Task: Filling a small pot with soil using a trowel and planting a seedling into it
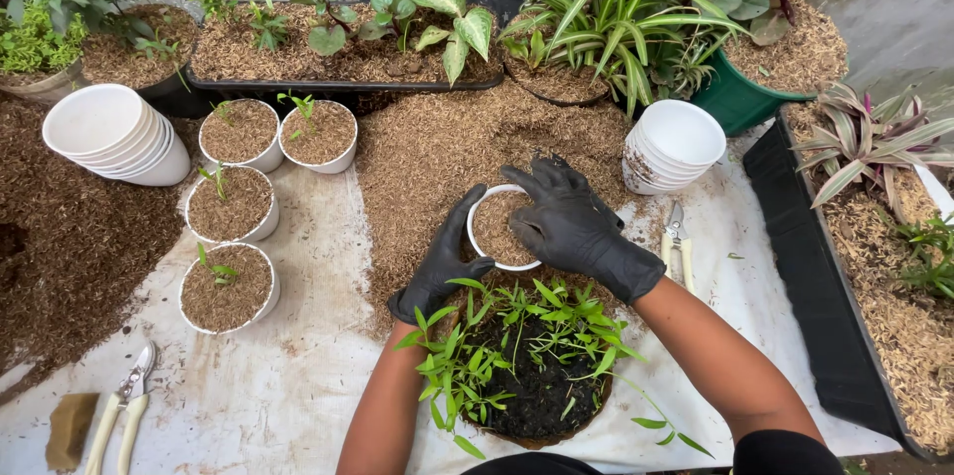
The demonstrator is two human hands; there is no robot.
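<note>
My left hand point(444, 266) clamps the thin, light white pot point(484, 199) by its rim; right hand point(566, 222), fingers together, presses its loose husk filling.

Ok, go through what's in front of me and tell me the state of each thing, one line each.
Left hand: gloved, grip around the side of the small white pot.
Right hand: gloved, palm down over that pot's rim.
Small white pot: upright, filled with husk mix, no seedling visible.
Four white pots: filled, each with a seedling.
Pot stacks: empty, nested.
Shears: lying closed.
Seedling clump: upright in dark soil.
</note>
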